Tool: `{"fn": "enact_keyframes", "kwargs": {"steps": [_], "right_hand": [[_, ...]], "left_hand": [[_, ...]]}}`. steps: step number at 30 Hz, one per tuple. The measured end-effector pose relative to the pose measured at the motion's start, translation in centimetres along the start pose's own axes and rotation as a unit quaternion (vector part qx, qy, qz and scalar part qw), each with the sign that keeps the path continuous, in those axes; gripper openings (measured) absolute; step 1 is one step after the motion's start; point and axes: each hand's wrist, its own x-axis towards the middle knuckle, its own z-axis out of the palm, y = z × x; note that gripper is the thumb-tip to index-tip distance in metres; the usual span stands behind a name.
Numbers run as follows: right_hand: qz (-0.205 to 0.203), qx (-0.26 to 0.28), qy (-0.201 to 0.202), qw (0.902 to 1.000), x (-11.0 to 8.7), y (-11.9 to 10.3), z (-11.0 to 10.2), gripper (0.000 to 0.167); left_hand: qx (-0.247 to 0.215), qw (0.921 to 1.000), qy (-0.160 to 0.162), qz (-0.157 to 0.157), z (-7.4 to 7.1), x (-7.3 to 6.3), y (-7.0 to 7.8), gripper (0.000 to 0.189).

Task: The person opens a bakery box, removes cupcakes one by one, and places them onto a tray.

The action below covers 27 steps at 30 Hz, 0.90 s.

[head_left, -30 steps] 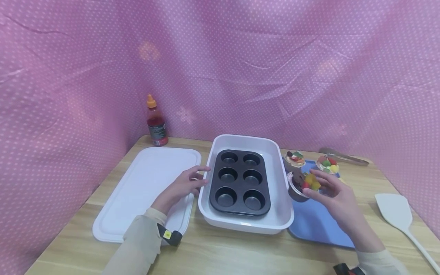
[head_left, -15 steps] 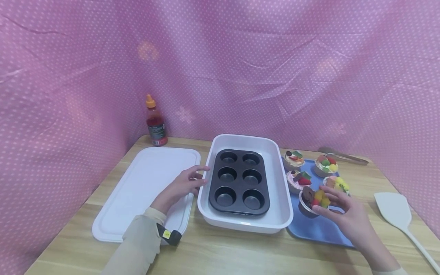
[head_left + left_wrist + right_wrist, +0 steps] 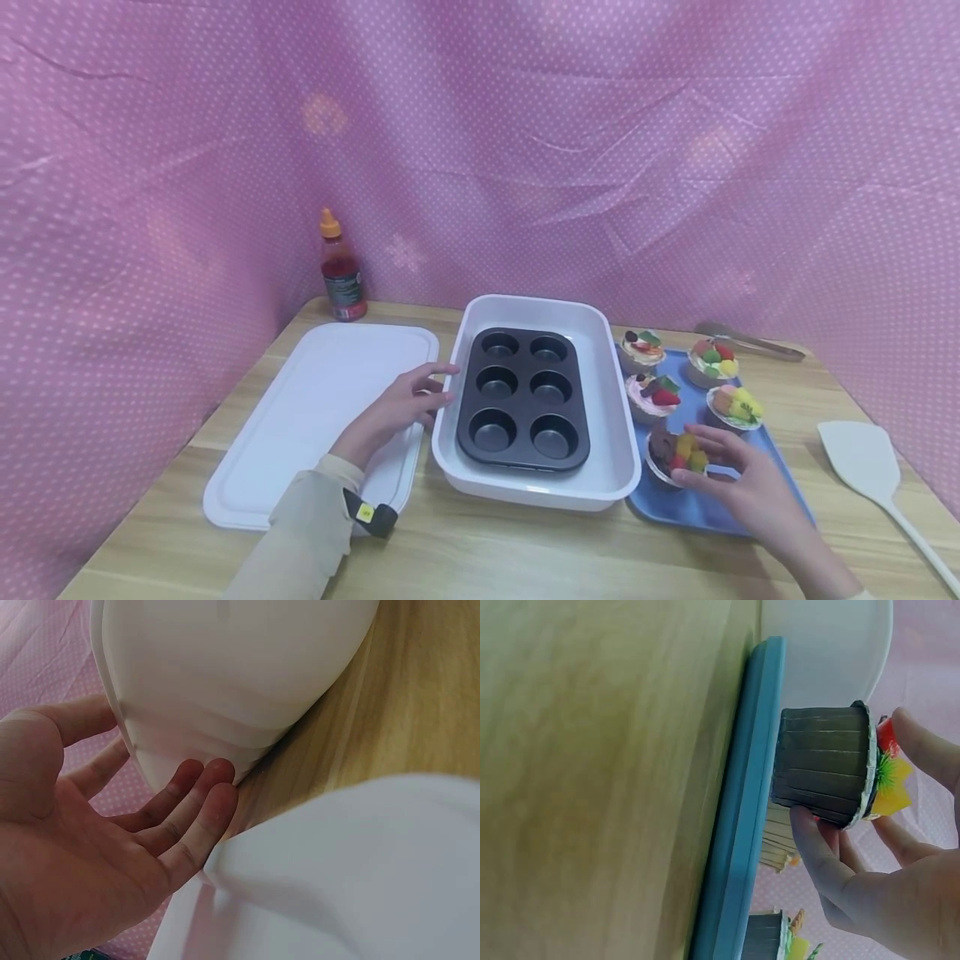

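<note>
A chocolate cupcake [image 3: 663, 450] with red and yellow fruit on top is between the thumb and fingers of my right hand [image 3: 742, 483]. It stands upright at the near left of a blue tray [image 3: 693, 515], and in the right wrist view its brown pleated cup [image 3: 821, 761] has its base level with the tray's edge. My left hand [image 3: 397, 406] rests with loosely bent fingers at the left wall of a deep white pan [image 3: 534, 500]. The left wrist view shows its fingertips [image 3: 219, 771] along the pan's outer side. Inside the pan lies a dark muffin tin [image 3: 522, 396].
Several other fruit-topped cupcakes [image 3: 733, 408] stand farther back on the tray. A white lid-like board [image 3: 300, 425] lies left of the pan, with a sauce bottle [image 3: 343, 283] behind it. Tongs [image 3: 750, 342] and a white spatula [image 3: 861, 458] lie to the right.
My right hand has carried the chocolate cupcake from beside the pan's right rim toward me and down at the tray's near left. The left hand has not moved.
</note>
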Motion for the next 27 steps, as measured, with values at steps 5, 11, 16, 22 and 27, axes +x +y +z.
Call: {"fn": "enact_keyframes", "kwargs": {"steps": [5, 11, 16, 22, 27], "right_hand": [[0.004, -0.006, -0.008, 0.9999, 0.11, 0.06, 0.13, 0.076], [0.020, -0.011, -0.023, 0.9995, 0.38, 0.23, 0.16, 0.078], [0.029, -0.012, -0.030, 0.9991, 0.47, 0.28, 0.18, 0.080], [0.041, -0.016, -0.041, 0.9982, 0.45, 0.24, 0.17, 0.083], [0.037, -0.016, -0.042, 0.9983, 0.58, 0.31, 0.14, 0.081]], "left_hand": [[0.003, 1.0000, 0.001, -0.002, 0.00, 0.01, -0.01, 0.048], [0.010, 0.9999, 0.001, -0.004, -0.04, 0.12, -0.10, 0.047], [0.010, 0.9999, 0.001, -0.002, -0.03, 0.23, -0.15, 0.046], [0.011, 0.9999, 0.002, -0.004, -0.05, 0.18, -0.13, 0.046], [0.011, 0.9999, 0.003, -0.010, -0.06, 0.08, -0.09, 0.047]]}}
